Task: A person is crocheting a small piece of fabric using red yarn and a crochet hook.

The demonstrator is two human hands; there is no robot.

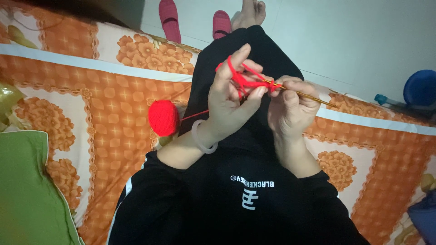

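— What do we have in our hands here?

— Our left hand [229,102] is raised above our lap, its fingers partly curled, with red yarn [240,78] looped over the forefinger and pinched between thumb and fingertip. A pale bangle [203,138] sits on that wrist. Our right hand [290,106] is closed around a thin golden crochet hook [305,94], whose shaft sticks out to the right past the knuckles, while its tip meets the yarn just where the two hands come together.

— And where does the yarn run from?

— A single strand [194,115] drops from our left hand down to the red ball of yarn [164,117], which lies on the orange flowered bedsheet [109,118] just beside our black trouser leg [254,45] — on the left side of our lap, well in from the bed's edge.

— What else is around us?

— A green pillow [25,186] sits at the bed's lower left corner. Past the far edge of the bed, on the pale floor [345,36], we see two pink slippers [169,19] and a bare foot [249,12] beside them. At the far right there is a blue round thing [420,87]; we cannot tell what it is.
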